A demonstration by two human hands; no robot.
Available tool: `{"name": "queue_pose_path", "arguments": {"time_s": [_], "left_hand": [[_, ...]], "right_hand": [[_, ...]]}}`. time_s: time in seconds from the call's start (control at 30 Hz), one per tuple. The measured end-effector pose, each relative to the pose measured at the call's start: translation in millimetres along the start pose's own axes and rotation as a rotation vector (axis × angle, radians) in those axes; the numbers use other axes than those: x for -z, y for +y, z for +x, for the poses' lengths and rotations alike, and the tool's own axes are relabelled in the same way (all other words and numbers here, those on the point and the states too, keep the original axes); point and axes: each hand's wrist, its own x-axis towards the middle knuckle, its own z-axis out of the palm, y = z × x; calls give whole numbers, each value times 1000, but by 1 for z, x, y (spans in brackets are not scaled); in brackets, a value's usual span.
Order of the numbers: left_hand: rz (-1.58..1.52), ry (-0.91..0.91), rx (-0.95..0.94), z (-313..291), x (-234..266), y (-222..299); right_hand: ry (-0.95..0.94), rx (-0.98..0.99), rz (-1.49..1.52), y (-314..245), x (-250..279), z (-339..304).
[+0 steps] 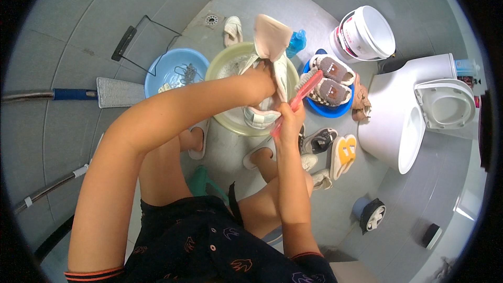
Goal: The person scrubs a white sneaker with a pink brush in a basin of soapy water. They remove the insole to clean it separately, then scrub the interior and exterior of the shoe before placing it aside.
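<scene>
A white sneaker (260, 118) is held over a pale yellow-green basin (219, 119) with sudsy water in it. Its broad pale pink flap (273, 36) sticks up at the far end. My left hand (263, 84) reaches into the shoe's opening and holds it, its fingertips partly hidden inside. Wrapped round the handle of a pink-red scrub brush (306, 89), my right hand (290, 120) is beside the shoe's right side. The brush's pale bristles point up and left, near the basin's right rim.
Left stands a light blue basin (179, 57) with laces (187, 73). Right are a blue basin (331, 110) holding checkered slippers (335, 91), a white bucket (367, 34) and a toilet (390, 110). Yellow slippers (343, 154), sneakers (319, 140) and a green stool (206, 183) are nearer.
</scene>
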Motion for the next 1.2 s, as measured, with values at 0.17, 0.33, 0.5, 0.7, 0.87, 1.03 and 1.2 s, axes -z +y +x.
{"name": "queue_pose_path", "arguments": {"time_s": [0.17, 0.33, 0.5, 0.7, 0.87, 1.03, 1.2], "left_hand": [[69, 37, 17, -9, -5, 3], [29, 173, 19, -23, 3, 3], [-330, 429, -273, -59, 11, -21], [-1092, 751, 144, -105, -5, -57], [-1402, 488, 279, -87, -40, -43], [-1373, 446, 260, -59, -55, -53], [-1254, 396, 405, -29, -71, -102]], "right_hand": [[-1, 8, -52, 0, 1, -1], [3, -56, 30, 2, -5, -1], [23, -178, 135, 22, 4, 8], [50, -152, 129, 18, 4, 10], [86, -143, 123, 19, -11, 10], [80, -245, -21, 26, -12, 10], [215, -268, -153, 21, -29, 2]]}}
